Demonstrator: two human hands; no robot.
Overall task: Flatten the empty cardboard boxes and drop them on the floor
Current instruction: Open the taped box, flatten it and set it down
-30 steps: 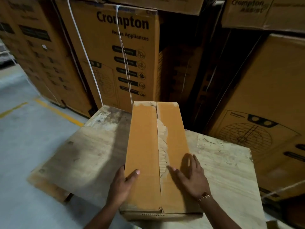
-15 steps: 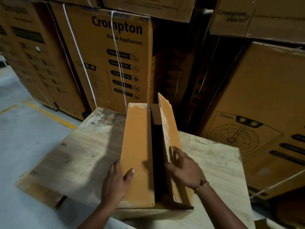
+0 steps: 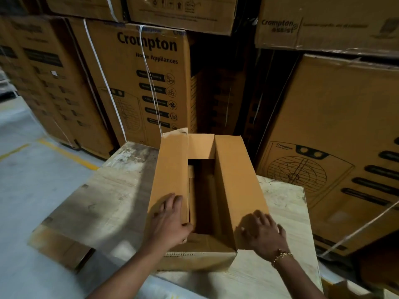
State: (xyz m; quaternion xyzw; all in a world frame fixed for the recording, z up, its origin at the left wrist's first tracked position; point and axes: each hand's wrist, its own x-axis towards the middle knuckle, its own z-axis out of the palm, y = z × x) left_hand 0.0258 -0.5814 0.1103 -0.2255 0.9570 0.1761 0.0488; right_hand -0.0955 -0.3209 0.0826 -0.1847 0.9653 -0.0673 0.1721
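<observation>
Resting on the pale wooden surface [image 3: 112, 190] at centre frame, the cardboard box [image 3: 235, 175] stands with its top open. Both long flaps are spread apart, a short flap shows at the far end, and the inside is dark. The left hand [image 3: 170, 221] lies on the left flap with straight fingers, its thumb at the flap's inner edge. The right hand [image 3: 263, 234], a bracelet [image 3: 280, 256] at its wrist, presses flat and open on the right flap's near end. Printed cartons [image 3: 140, 83] are stacked behind; grey floor [image 3: 32, 173] shows at left.
</observation>
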